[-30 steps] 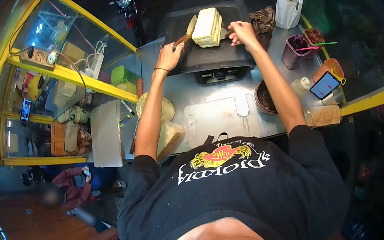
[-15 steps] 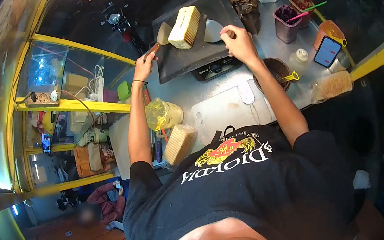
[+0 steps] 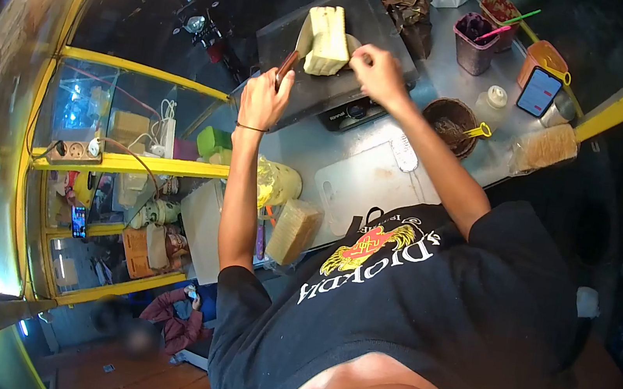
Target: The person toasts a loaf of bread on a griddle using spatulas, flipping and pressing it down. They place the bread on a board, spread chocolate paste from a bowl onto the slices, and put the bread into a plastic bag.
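A block of pale sliced bread [image 3: 328,41] stands on the dark flat griddle [image 3: 280,42]. My left hand [image 3: 262,100] is closed round the wooden handle of a spatula [image 3: 286,67], whose blade is against the loaf's left side. My right hand [image 3: 378,79] is closed on a second spatula [image 3: 352,43]. Its blade shows only in part at the loaf's right side, and its handle is mostly hidden by my fingers. Under the griddle's near edge sits a black stove [image 3: 353,113] with a knob.
Tubs of dark filling [image 3: 474,47], a squeeze bottle [image 3: 492,104], a phone [image 3: 539,91] and a brown bowl [image 3: 451,122] stand to the right. Wrapped bread [image 3: 546,149] lies at the right edge. A yellow-smeared tub [image 3: 279,182] and more bread [image 3: 294,231] are nearer. A person [image 3: 180,323] sits lower left.
My left hand has moved right, bringing its spatula against the loaf. The loaf has turned between the two spatulas, its browned ridged side no longer facing me. My right hand has shifted slightly.
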Available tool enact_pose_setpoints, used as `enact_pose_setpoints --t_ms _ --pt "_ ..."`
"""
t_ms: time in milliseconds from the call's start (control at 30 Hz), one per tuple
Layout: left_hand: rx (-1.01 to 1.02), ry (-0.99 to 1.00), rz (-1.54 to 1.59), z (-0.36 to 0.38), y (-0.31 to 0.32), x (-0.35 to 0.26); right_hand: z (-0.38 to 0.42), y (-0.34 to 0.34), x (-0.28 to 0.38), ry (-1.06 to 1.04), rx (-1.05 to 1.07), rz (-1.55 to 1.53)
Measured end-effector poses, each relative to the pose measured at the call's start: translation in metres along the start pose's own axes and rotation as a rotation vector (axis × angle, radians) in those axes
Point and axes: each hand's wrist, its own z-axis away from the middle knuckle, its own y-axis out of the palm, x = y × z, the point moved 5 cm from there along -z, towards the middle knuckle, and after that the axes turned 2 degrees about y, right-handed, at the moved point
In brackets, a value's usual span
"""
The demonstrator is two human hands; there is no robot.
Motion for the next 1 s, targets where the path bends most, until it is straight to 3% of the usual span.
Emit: enact_pose_setpoints --t_ms 67,133,267,367,467,567,633,767,1000 --pt "-0.011 -0.034 0.162 0.001 -0.011 -0.005 -0.02 -0.017 -0.021 0.265 0.188 -0.307" --pt "-0.02 -0.105 0.425 0.003 -0.014 0.015 -0.032 -0.048 -0.014 0.356 0.207 -0.227" --pt "-0.039 -0.33 0.663 0.012 0.01 0.062 -0.038 -0.095 0.002 0.242 0.121 -0.038" --pt "-0.07 -0.429 0.666 0.018 0.037 0.061 -0.03 -0.089 0.029 -0.206 -0.042 0.352" --pt "-0.093 -0.225 0.463 0.019 0.048 0.031 -0.01 -0.045 0.038 -0.277 0.027 0.342" --pt "-0.097 -0.2 0.281 0.033 0.033 0.01 0.0 -0.031 0.038 -0.347 0.085 0.331" --pt "-0.038 -0.283 0.319 0.049 0.015 0.017 0.0 -0.037 0.039 -0.251 0.205 0.21" --pt "-0.012 -0.449 0.516 0.082 -0.005 0.044 -0.024 -0.059 0.013 0.0 0.182 -0.03" --pt "-0.05 -0.593 0.83 0.079 0.035 0.08 -0.066 -0.038 0.016 0.029 0.245 -0.12"
